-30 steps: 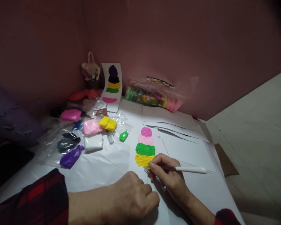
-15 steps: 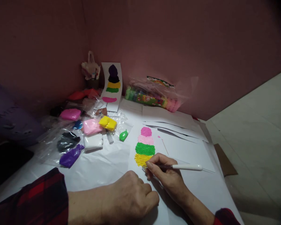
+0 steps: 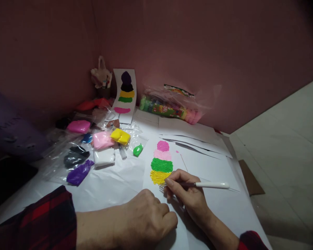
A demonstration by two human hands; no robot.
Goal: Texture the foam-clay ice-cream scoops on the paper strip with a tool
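My right hand [image 3: 189, 194] pinches a tool with a white handle [image 3: 214, 185] and a thin metal tip, which points left at the lower edge of the yellow clay band [image 3: 159, 177]. Above that band are a green band [image 3: 161, 165], a light pink one [image 3: 162, 155] and a darker pink round top [image 3: 162, 146], all on white paper [image 3: 151, 144]. My left hand [image 3: 151, 217] rests on the paper below the clay, fingers curled under; whether they hold anything is hidden.
At the left lie clay packs: purple [image 3: 79, 173], white [image 3: 104, 157], pink [image 3: 103, 140], yellow [image 3: 120, 136] and others. A finished-looking clay strip card [image 3: 123, 95] leans on the wall beside a plastic bag of colored sticks [image 3: 169, 108]. White sheets [image 3: 187, 128] lie behind.
My right hand and the tool have shifted slightly to the right. The left hand has hardly moved.
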